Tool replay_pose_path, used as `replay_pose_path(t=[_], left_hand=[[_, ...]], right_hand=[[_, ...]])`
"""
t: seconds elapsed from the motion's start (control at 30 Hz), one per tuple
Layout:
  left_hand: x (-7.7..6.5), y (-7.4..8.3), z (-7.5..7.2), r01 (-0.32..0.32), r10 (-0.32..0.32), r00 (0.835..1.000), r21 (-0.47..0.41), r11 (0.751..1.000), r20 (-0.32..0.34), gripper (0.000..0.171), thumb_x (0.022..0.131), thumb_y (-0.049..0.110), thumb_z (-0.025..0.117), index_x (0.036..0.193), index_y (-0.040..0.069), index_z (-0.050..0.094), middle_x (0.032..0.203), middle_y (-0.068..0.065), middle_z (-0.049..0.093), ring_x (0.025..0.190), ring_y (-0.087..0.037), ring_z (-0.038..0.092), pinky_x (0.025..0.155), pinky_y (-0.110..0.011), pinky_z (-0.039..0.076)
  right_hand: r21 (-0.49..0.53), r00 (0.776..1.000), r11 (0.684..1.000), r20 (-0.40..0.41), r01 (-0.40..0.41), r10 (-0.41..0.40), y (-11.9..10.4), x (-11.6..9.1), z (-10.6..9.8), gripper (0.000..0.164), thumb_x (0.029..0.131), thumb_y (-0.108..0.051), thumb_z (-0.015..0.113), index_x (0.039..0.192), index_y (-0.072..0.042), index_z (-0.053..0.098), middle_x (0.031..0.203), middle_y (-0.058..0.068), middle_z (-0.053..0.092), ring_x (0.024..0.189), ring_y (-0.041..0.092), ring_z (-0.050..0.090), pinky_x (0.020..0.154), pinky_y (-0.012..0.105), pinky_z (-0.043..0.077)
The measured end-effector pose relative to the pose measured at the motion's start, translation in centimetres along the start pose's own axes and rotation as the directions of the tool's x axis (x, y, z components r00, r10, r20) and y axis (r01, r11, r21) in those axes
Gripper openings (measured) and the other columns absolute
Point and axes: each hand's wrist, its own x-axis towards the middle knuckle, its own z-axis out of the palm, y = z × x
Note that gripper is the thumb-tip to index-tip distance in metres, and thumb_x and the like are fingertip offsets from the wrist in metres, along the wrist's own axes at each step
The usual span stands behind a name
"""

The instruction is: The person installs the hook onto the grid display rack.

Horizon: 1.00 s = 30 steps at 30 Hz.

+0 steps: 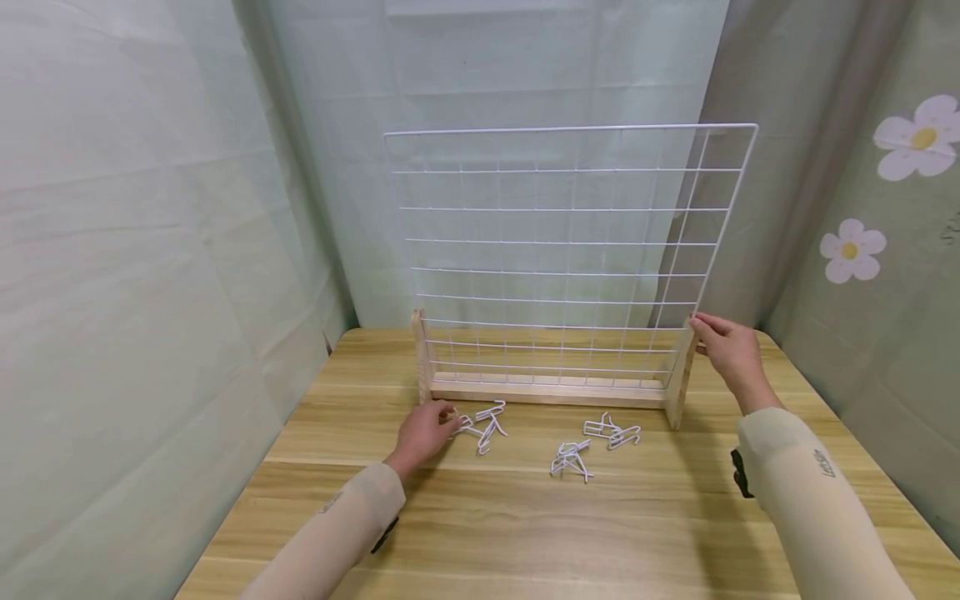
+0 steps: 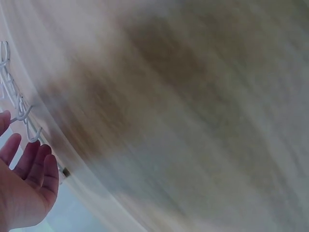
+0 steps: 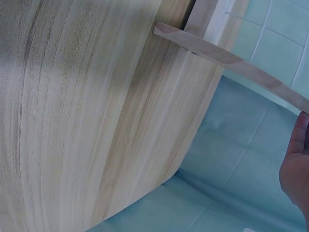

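A white wire grid panel stands upright in a wooden stand on the table. My right hand pinches the top of the stand's right wooden side piece; in the right wrist view only part of the hand shows at that piece's end. Near the stand's left foot, my left hand reaches to a group of white wire hooks. The left wrist view has its fingers loosely curved and apart beside the hooks; no firm hold is visible.
Two more groups of white hooks lie before the stand, one near the middle and one toward the right. Pale curtains surround the wooden table at the back and sides.
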Motion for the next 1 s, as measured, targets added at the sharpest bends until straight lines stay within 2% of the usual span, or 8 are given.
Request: replay_pose_path(t=[0.17, 0.33, 0.5, 0.77, 1.0], left_hand=[[-0.04, -0.29, 0.11, 0.006, -0.007, 0.999, -0.034, 0.999, -0.035, 0.019, 0.088, 0.02, 0.074, 0.101, 0.006, 0.073, 0.092, -0.006, 0.07, 0.085, -0.023, 0.065, 0.075, -0.043, 0.052], [-0.09, -0.69, 0.4, 0.005, -0.011, 0.998, -0.104, 0.995, -0.065, 0.014, 0.086, 0.014, 0.074, 0.097, 0.005, 0.073, 0.089, -0.005, 0.07, 0.082, -0.022, 0.063, 0.075, -0.042, 0.051], [0.08, -0.96, 0.73, 0.027, -0.04, 0.996, -0.159, 0.987, -0.08, 0.008, 0.084, 0.01, 0.076, 0.091, 0.006, 0.074, 0.087, -0.003, 0.071, 0.081, -0.021, 0.064, 0.075, -0.041, 0.051], [0.22, -0.79, 0.77, 0.066, -0.075, 0.995, -0.141, 0.988, -0.061, 0.005, 0.084, 0.013, 0.079, 0.084, 0.011, 0.074, 0.084, 0.001, 0.071, 0.078, -0.017, 0.061, 0.073, -0.039, 0.049], [0.23, -0.63, 0.73, 0.059, -0.067, 0.996, -0.126, 0.99, -0.057, 0.006, 0.085, 0.015, 0.078, 0.083, 0.01, 0.075, 0.085, 0.0, 0.072, 0.076, -0.016, 0.06, 0.07, -0.038, 0.049]], right_hand=[[-0.006, 1.0, 1.0, 0.002, -0.013, 0.013, 0.02, 0.09, 0.03, 0.06, 0.103, -0.044, 0.045, 0.146, -0.002, 0.046, 0.145, 0.022, 0.047, 0.112, 0.015, 0.056, 0.1, 0.04, 0.045], [0.0, 1.0, 1.0, 0.0, -0.015, 0.015, 0.01, 0.02, 0.07, 0.061, 0.103, -0.045, 0.045, 0.146, -0.002, 0.046, 0.145, 0.022, 0.047, 0.119, 0.024, 0.055, 0.102, 0.044, 0.044], [-0.005, 1.0, 1.0, -0.001, -0.019, 0.019, 0.01, -0.04, 0.06, 0.062, 0.103, -0.046, 0.044, 0.147, -0.002, 0.045, 0.146, 0.022, 0.046, 0.12, 0.025, 0.054, 0.102, 0.046, 0.043], [-0.004, 1.0, 1.0, -0.003, -0.022, 0.022, -0.11, -0.19, 0.11, 0.062, 0.103, -0.046, 0.044, 0.147, -0.002, 0.045, 0.146, 0.023, 0.046, 0.122, 0.032, 0.053, 0.104, 0.049, 0.041], [-0.007, 1.0, 1.0, -0.007, -0.014, 0.014, -0.22, -0.32, 0.15, 0.061, 0.103, -0.045, 0.044, 0.146, -0.001, 0.045, 0.145, 0.023, 0.046, 0.123, 0.034, 0.052, 0.104, 0.048, 0.042]])
